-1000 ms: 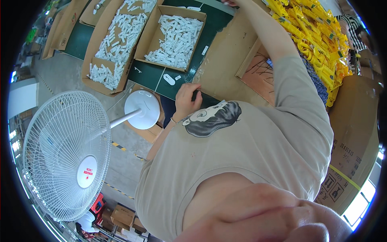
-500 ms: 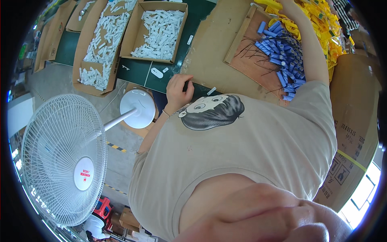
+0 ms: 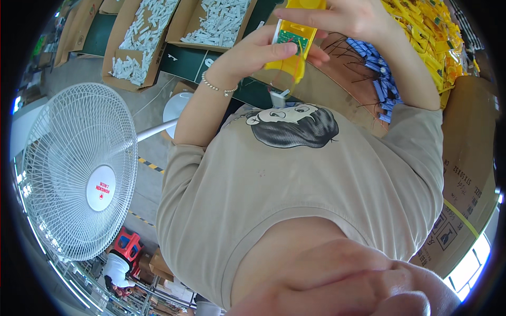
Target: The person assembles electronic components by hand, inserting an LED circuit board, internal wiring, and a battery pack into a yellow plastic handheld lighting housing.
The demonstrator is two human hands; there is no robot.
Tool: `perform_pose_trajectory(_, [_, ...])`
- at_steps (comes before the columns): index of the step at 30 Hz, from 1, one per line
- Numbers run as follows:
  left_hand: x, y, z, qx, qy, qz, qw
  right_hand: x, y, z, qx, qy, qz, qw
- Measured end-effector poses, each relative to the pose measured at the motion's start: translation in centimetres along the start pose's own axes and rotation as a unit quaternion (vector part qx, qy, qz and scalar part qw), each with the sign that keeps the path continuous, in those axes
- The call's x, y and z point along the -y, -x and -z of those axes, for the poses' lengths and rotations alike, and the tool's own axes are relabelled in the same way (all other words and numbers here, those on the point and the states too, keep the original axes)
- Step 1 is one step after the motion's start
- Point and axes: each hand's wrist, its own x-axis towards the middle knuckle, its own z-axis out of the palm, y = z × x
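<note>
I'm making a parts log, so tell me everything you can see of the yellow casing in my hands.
The yellow casing is elongated and looks like smooth plastic. A green circuit board shows inside, facing the camera, and thin reddish wires hang near its lower end. It slants, its upper end cut off by the picture edge. The left hand grips it, thumb over it; the right hand's fingers cross its upper part.

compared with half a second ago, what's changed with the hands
The right hand came left and toward the body from the yellow pile; the left hand moved forward and right. Both now hold a yellow casing. The fan and white pieces stayed put.
</note>
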Motion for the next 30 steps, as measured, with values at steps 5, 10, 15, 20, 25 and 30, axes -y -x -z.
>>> perform_pose_trajectory(5, [1.7, -0.1, 0.9, -0.011, 0.137, -0.110, 0.984, 1.9, 2.7, -2.4, -0.073, -0.074, -0.265, 0.959])
perform_pose_trajectory(10, [1.8, -0.7, 0.9, -0.193, 0.184, -0.198, 0.943, 10.3, 4.9, -8.1, -0.161, -0.622, -0.552, 0.532])
perform_pose_trajectory(15, [0.9, -0.6, 1.6, -0.209, 0.032, -0.252, 0.944, 14.3, 6.0, -8.0, -0.191, -0.808, -0.484, 0.278])
perform_pose_trajectory(20, [0.3, 1.1, 1.9, -0.404, -0.339, -0.189, 0.828, 12.0, 5.0, -2.9, -0.092, -0.586, -0.642, 0.485])
perform_pose_trajectory(25, [2.1, 1.9, 2.8, -0.358, -0.464, -0.119, 0.802, 10.0, 6.0, -0.6, -0.224, -0.734, -0.503, 0.397])
perform_pose_trajectory(30, [6.0, 1.8, 1.0, -0.265, -0.265, -0.088, 0.923, 8.5, 6.2, -0.7, -0.209, -0.691, -0.539, 0.433])
